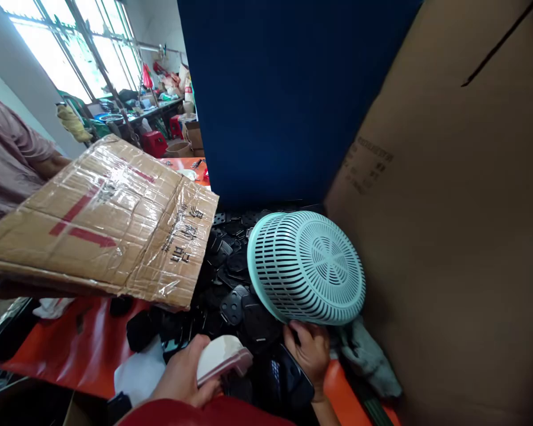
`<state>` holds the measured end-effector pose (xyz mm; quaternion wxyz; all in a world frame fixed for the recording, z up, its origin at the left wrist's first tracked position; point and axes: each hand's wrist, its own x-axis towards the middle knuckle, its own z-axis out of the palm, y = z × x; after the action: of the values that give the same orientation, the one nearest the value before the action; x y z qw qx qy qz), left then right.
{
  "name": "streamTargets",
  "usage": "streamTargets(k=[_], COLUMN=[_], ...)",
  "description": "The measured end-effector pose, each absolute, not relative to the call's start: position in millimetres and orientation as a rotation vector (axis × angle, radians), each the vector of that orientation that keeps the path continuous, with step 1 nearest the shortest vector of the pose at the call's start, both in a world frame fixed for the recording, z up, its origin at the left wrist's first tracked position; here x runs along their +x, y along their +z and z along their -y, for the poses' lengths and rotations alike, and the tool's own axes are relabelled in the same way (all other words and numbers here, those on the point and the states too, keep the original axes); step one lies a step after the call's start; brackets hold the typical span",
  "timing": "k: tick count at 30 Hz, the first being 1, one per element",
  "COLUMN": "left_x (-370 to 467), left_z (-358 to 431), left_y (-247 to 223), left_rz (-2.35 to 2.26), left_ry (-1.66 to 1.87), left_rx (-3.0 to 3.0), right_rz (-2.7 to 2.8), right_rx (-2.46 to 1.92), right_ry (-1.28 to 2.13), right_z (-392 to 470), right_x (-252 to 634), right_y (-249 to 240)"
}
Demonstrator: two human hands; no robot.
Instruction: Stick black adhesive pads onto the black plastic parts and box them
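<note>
My left hand [183, 374], low in the middle, is closed around a white object with a pinkish edge [224, 358]; its kind is not clear. A mint-green plastic basket [308, 266] is tipped on its side, its slotted base turned toward me. At the basket's lower rim, my right hand [310, 354] has its fingers curled and gripping. A dark, glossy, phone-like slab [288, 374] lies beside my right wrist. Under and around the basket spreads a heap of flat black parts [235, 305], some with holes.
At the left another person [15, 148] holds a taped cardboard box [128, 219] over the heap's edge. A tall cardboard wall [448, 236] rises at the right, a dark blue panel [284, 100] behind. Orange sheeting [80, 349] covers the table; a greyish cloth [368, 358] lies right.
</note>
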<state>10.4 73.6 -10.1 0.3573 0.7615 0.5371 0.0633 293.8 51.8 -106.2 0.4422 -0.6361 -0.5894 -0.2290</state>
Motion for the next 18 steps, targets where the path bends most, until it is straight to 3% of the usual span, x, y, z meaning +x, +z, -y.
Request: streamTargets(k=[18], left_x=[15], left_z=[-78], left_y=[-11], left_rz=[-1.351], left_ry=[0.06], left_rx=[1.954], right_rz=[1.518], right_rx=[-1.557], right_ry=[-0.661], right_z=[-49], right_x=[313], right_y=[-123])
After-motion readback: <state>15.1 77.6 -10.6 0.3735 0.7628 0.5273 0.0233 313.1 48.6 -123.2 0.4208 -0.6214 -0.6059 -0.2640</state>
